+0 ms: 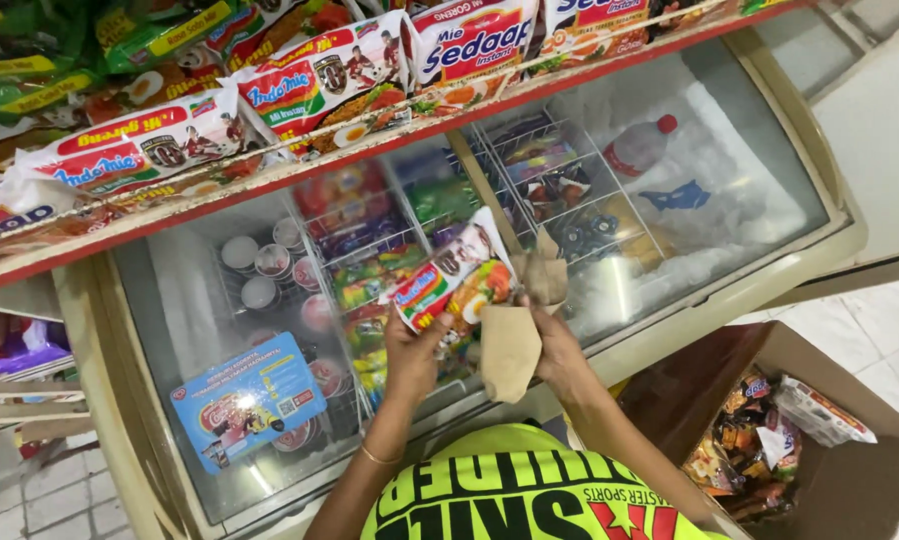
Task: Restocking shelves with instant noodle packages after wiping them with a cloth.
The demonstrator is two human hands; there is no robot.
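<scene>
My left hand (pixel 412 352) grips the lower end of a stack of instant noodle packets (pixel 456 275), white with red, green and yellow print, held up over a chest freezer's glass lid (pixel 209 300). My right hand (pixel 557 345) is closed on a torn piece of brown cardboard (pixel 509 352) that hangs just right of the packets, with another crumpled brown scrap (pixel 542 275) above it. Both hands are close together above the freezer's front rim.
A red-edged shelf (pixel 369 150) loaded with rows of noodle packets (pixel 309 75) runs across the top. The freezer holds ice cream cups (pixel 259 265), wrapped ice creams and a red-capped bottle (pixel 637 146). An open cardboard box (pixel 849 480) of packets stands at lower right on tile.
</scene>
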